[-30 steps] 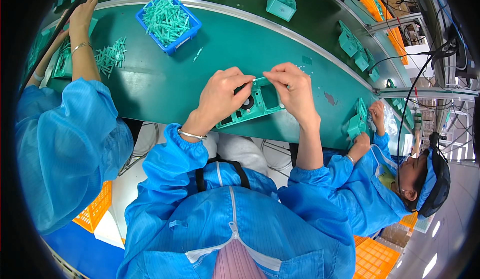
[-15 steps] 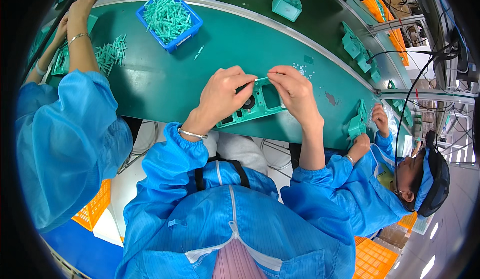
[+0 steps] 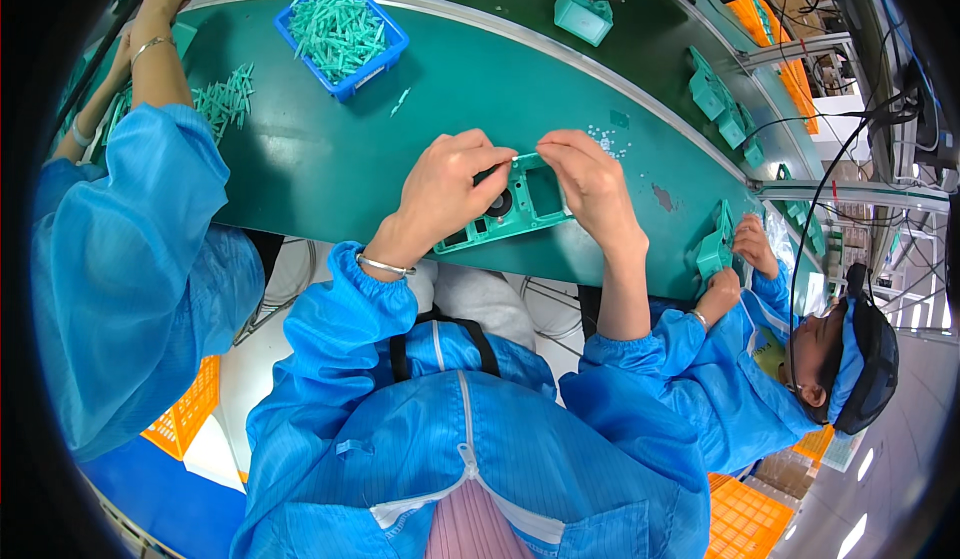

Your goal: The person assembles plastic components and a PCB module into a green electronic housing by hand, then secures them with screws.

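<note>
A green plastic housing (image 3: 518,223) with a round black part and a square opening lies tilted on the green table in front of me. My left hand (image 3: 452,187) is over its left part, thumb and forefinger pinched at the far edge. A tiny pale spot shows at those fingertips; I cannot tell whether it is a part or a nail. My right hand (image 3: 592,187) is closed in a pinch by the far right corner of the housing. Whatever its fingers hold is hidden. Several small white pieces (image 3: 606,141) lie scattered just beyond my right hand.
A blue bin (image 3: 345,89) full of green slender pieces stands at the far left, with a loose piece (image 3: 400,102) beside it. A co-worker's arm (image 3: 160,69) reaches over a pile (image 3: 226,99) at left. Another person at right handles a green housing (image 3: 716,244). More housings (image 3: 583,9) stand beyond the rail.
My hands and the housing have barely moved. The co-worker's arm at left has shifted slightly. At right, the other person's raised hand has come down to their green housing.
</note>
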The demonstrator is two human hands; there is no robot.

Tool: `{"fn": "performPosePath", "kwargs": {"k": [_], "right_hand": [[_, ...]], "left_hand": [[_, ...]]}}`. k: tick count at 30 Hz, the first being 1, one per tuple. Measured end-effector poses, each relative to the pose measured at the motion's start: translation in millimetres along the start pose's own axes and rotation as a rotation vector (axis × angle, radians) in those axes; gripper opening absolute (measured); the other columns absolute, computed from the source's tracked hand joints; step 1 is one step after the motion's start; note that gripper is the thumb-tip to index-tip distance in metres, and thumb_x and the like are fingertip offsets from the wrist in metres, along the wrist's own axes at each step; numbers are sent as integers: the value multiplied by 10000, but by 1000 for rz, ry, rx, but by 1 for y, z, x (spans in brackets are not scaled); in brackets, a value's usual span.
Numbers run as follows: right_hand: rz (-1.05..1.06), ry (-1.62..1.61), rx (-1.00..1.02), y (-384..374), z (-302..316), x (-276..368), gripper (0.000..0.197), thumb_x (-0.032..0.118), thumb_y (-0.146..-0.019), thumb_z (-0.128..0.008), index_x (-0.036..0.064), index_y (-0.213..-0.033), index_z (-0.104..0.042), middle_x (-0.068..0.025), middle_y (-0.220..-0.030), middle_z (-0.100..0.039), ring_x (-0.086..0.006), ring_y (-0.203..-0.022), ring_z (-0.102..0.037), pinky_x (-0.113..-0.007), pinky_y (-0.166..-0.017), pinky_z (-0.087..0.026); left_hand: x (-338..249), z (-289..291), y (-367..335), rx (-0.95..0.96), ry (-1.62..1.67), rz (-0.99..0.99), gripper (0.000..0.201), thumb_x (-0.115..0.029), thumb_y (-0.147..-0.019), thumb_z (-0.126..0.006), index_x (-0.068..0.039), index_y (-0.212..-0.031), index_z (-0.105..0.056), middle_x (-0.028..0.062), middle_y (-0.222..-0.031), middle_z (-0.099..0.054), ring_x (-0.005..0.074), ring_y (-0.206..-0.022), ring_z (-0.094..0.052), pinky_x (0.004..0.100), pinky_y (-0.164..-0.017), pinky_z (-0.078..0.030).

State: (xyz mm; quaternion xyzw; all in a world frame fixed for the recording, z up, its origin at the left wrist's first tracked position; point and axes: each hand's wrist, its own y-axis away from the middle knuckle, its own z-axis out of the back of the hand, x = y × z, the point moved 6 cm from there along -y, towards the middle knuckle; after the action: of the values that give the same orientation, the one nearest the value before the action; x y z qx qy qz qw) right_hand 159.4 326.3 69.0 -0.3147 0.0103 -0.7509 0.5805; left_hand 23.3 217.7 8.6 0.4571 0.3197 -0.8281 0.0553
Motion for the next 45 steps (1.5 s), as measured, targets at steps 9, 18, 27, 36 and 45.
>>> {"fn": "performPosePath", "kwargs": {"k": [9,18,27,36,45], "right_hand": [[-214,-172,21,-10,4,-15,125,-92,-839,-744,-24,-934,-787,-123,-952,-757,-224,-802,-718,-316,-682,-565],[-358,-284,124,-9,2,-27,182,-80,-835,-779,-3,-996,-817,-83,-993,-765,-102,-733,-640,-259,-650,-516],[-335,-276,53,-6,7,-16,245,-24,-833,-809,29,-1073,-814,-78,-1076,-761,-125,-774,-630,-287,-699,-524],[-5,165,105,-14,-11,4,214,131,-809,-835,156,-1022,-846,30,-952,-741,-215,-876,-595,-375,-792,-419],[120,246,22,-10,-14,11,176,100,-805,-815,159,-970,-828,37,-903,-725,-177,-800,-622,-365,-749,-413]], "left_hand": [[0,0,0,-8,-6,-12,158,-72,-876,-749,-59,-1014,-822,78,-804,-675,269,-722,-643,392,-683,-481],[-2,1,0,4,-26,14,137,-127,-888,-737,-75,-975,-830,59,-806,-695,277,-722,-662,402,-717,-497],[1,0,-2,13,9,2,150,-89,-878,-761,-65,-1012,-824,79,-795,-678,270,-714,-640,392,-682,-475],[7,2,-1,80,112,94,201,-41,-836,-794,3,-1032,-801,131,-902,-745,294,-784,-714,385,-712,-550],[13,5,1,100,192,147,222,-12,-836,-800,41,-1051,-788,149,-938,-760,255,-818,-742,338,-732,-578]]}}
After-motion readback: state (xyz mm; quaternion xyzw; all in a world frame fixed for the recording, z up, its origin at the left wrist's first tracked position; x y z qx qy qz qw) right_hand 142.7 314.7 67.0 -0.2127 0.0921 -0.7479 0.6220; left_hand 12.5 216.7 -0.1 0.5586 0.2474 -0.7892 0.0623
